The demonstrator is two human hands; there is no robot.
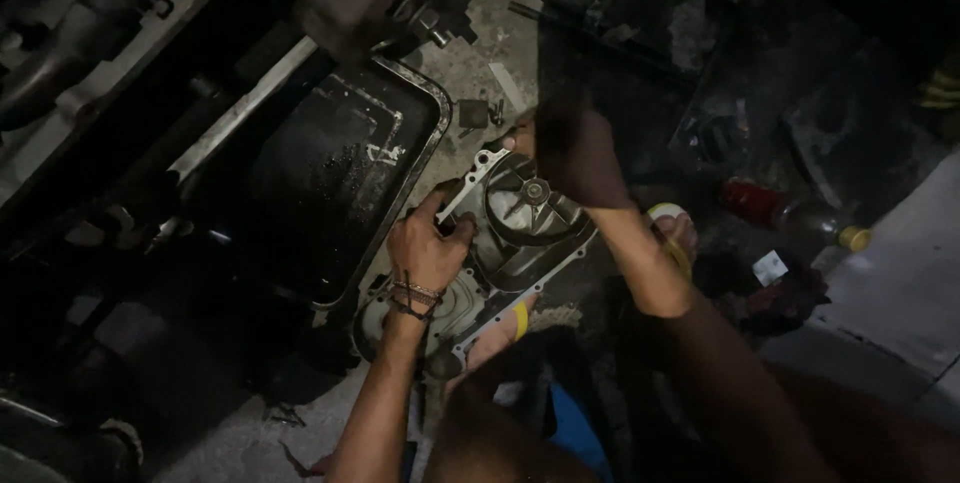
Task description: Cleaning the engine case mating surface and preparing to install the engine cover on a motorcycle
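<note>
Metal engine cover lies on floor, middle of view. Left hand grips its edge at 9 o'clock side. Right hand on top edge at 12 o'clock, dark and blurry; grip hard to tell. Black oil pan at 10 o'clock. Bottle at 3 o'clock, half in shadow.

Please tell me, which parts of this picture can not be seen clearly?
- Head view: right hand is motion-blurred and in shadow; its grip cannot be told.
- Metal engine cover: partly hidden under the left hand and the right forearm.
- Bottle: contents too dark.
- Oil pan: left side lost in darkness.
</note>
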